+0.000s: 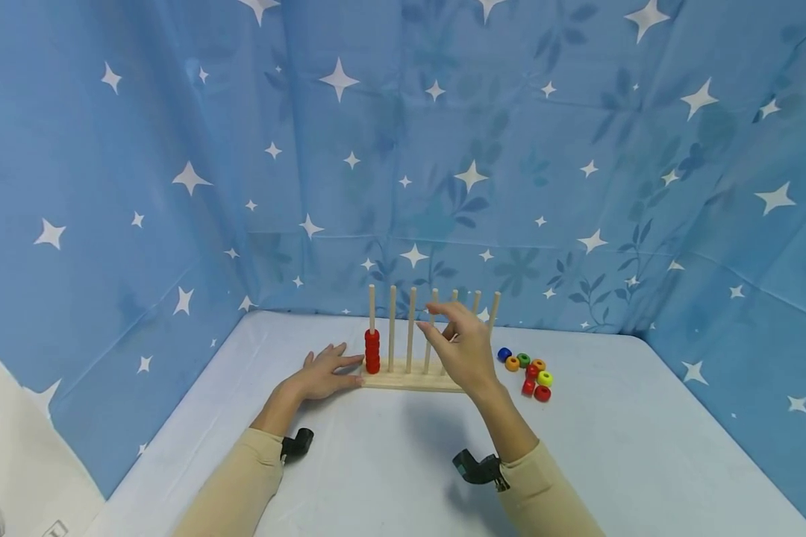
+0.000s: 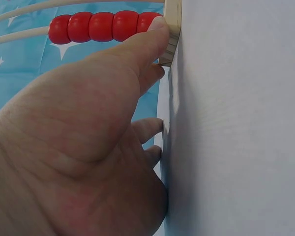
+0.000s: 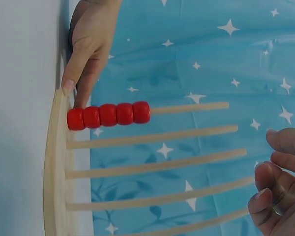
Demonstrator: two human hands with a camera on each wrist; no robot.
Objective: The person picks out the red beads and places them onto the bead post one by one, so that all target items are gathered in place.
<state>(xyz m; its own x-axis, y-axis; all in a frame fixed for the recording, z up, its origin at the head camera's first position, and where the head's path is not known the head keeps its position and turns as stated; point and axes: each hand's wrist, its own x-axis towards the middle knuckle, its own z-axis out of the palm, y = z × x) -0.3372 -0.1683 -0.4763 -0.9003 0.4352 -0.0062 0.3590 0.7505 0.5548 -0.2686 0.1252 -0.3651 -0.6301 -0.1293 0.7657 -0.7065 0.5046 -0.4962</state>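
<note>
Backdrop: blue star-printed cloth rising behind the wooden stand.
Table: white-covered, spreading out under and in front of the wooden stand.
Wooden stand: the landmark; its base runs left to right as the long axis, with seven upright rods, its right end hidden behind the right hand.
Right hand: raised in front of the stand's right half, above the table, fingertips towards the middle rods; thumb and forefinger stand apart, the other fingers loosely bent, and no bead shows between them.
Left hand: at the stand's left end, thumb and forefinger touching the base, the other fingers spread; no bead shows in it.
Red bead stack: five beads on the stand's leftmost rod, seated down at the base; just beside the left hand, to the left of the right hand's fingertips.
Loose beads: beyond the stand's right end, on the table, to the right of the right hand and lower than it; the right hand is clearly the nearer one, yet its fingertips face away from them.
Bead colours: blue, green, yellow, two orange, three red.
Bead holes: several show, but not every bead's axis can be told.
</note>
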